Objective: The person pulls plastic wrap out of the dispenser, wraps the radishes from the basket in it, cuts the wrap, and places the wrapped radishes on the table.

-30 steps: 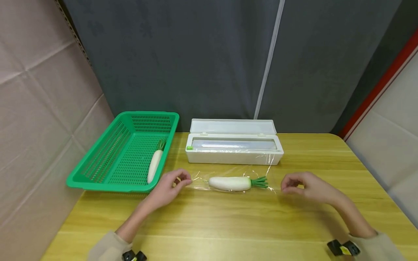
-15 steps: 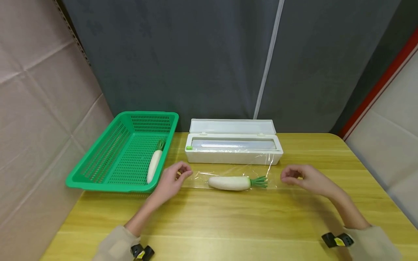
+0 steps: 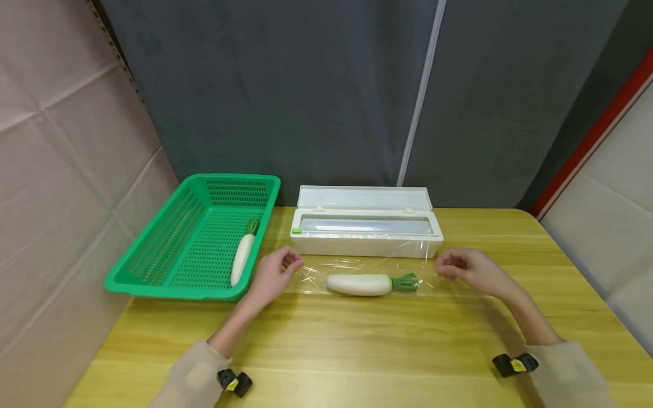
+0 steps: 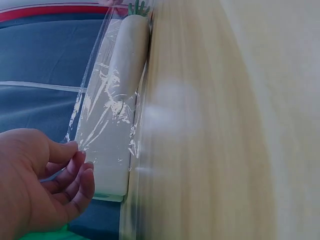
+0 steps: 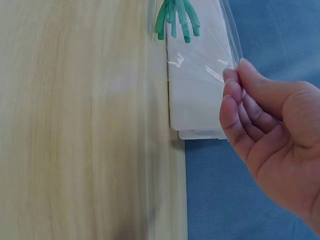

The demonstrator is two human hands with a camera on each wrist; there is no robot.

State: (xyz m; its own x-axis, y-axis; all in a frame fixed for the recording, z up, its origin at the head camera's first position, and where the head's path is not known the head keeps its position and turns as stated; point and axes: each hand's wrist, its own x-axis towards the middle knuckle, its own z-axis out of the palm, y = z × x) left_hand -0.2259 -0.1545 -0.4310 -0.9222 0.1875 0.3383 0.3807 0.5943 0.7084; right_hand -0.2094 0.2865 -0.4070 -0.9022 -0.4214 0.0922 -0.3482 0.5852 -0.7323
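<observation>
A white radish (image 3: 359, 285) with a cut green top lies crosswise on the wooden table, under or within clear plastic wrap (image 3: 347, 265). My left hand (image 3: 276, 274) pinches the wrap's left edge between thumb and fingertips; the left wrist view shows the creased film (image 4: 100, 115) stretching from those fingers. At the other end my right hand (image 3: 471, 271) pinches the right edge, and in the right wrist view the film (image 5: 215, 72) runs taut from the thumb and fingers. Behind the radish stands a white cling film dispenser (image 3: 367, 246), its lid raised and a roll inside.
To the left, a green plastic basket (image 3: 153, 294) holds a second white radish (image 3: 242, 259). The wooden table (image 3: 357, 351) extends in front of the hands. A dark grey curtain (image 3: 285, 102) hangs behind the dispenser.
Both hands have moved away from the person, toward the dispenser, and the wrap's pinched edge has gone with them over the radish. The radish, basket and dispenser stay in place.
</observation>
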